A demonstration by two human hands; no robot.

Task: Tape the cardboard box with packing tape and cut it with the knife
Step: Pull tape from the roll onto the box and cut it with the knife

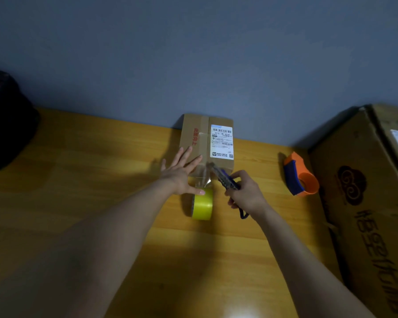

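At frame centre we see the small cardboard box (206, 140) against the wall, clear tape running from its near edge to the yellow tape roll (202, 204) on the wooden surface (78, 180), our left hand (182, 173) flat with fingers spread, our right hand (246, 193) gripping the blue utility knife (225, 177), an orange tape dispenser (300, 175) at right.

Your small labelled cardboard box (194, 143) lying flat against the wall, clear tape strip (202, 175) stretching to the yellow roll (202, 204), blue knife (226, 179) touching the strip.
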